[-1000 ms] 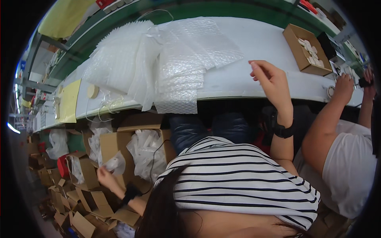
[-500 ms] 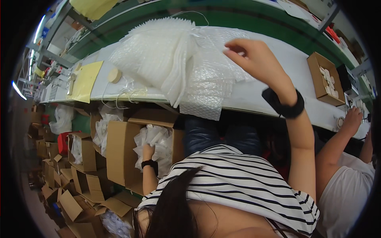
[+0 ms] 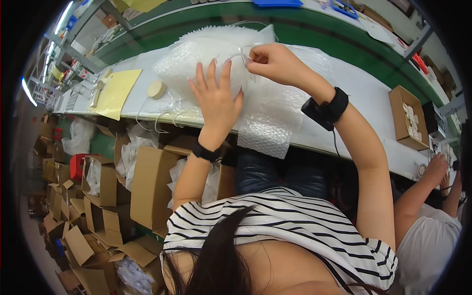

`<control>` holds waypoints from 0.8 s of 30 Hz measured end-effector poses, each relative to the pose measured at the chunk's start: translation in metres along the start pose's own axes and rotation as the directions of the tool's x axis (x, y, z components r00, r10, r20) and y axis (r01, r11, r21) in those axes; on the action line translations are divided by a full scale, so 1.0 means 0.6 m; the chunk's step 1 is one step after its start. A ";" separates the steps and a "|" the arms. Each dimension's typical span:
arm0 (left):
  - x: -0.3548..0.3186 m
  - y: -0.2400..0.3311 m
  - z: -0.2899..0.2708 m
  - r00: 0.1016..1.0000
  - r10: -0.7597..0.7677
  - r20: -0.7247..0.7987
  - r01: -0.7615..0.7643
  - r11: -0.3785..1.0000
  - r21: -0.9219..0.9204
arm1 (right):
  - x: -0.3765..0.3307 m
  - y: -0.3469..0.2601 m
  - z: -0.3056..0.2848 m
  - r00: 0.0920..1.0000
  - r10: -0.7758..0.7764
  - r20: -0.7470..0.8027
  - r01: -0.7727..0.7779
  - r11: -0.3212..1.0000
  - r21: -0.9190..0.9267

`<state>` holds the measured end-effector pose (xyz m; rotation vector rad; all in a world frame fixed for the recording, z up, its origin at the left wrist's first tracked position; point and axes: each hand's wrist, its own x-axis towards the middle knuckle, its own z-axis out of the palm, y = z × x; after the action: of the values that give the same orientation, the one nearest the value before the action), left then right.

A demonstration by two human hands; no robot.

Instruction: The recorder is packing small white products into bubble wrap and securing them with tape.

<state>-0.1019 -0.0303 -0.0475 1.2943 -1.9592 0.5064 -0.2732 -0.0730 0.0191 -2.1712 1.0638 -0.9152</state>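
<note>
We see the left hand point(image 3: 215, 98) laid flat, fingers spread and open, on top of a heap of clear bubble-wrap sheets point(image 3: 206, 59) that sits on the white worktable point(image 3: 364, 93), pressing down on the near side of the pile; the right hand point(image 3: 275, 61) is over the same heap just beside the left, its fingertips pinched shut on a thin, pale piece at the top of the pile, though we cannot tell whether that piece is a corner of wrap or a bit of wire. The two hands are close together but not touching. A black band point(image 3: 327, 108) wraps the right wrist and a black strap point(image 3: 205, 152) the left. One sheet of the bubble wrap point(image 3: 263, 132) hangs over the near edge of the table, toward the striped shirt point(image 3: 295, 231) of the person. To the left of the heap lie a small round roll of pale tape point(image 3: 157, 89) and a yellow sheet of paper point(image 3: 115, 93), with loose white wires trailing near them. Well to the right an open brown cardboard box point(image 3: 407, 118) holds small pale parts. Below the table stand many open cardboard cartons point(image 3: 147, 187), some stuffed with clear bags. At the far right a co-worker's arm point(image 3: 423, 191) reaches to the table edge
</note>
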 end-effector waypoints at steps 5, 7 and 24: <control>0.020 -0.023 0.004 0.997 -0.070 -0.033 0.070 0.998 -0.003 | 0.013 -0.001 0.007 0.979 -0.030 0.204 0.009 0.995 0.102; 0.013 -0.018 -0.006 0.995 -0.095 -0.039 0.095 0.995 -0.012 | 0.019 0.015 0.012 0.966 -0.031 0.257 0.008 0.996 0.091; -0.030 -0.430 0.020 0.869 -0.494 0.026 0.491 0.856 -0.162 | 0.111 0.016 0.061 0.978 -0.140 0.154 0.187 0.917 -0.352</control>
<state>0.1319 -0.1347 -0.0852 1.6036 -1.5290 0.0958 -0.2188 -0.1268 0.0119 -2.6217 1.0695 -0.6776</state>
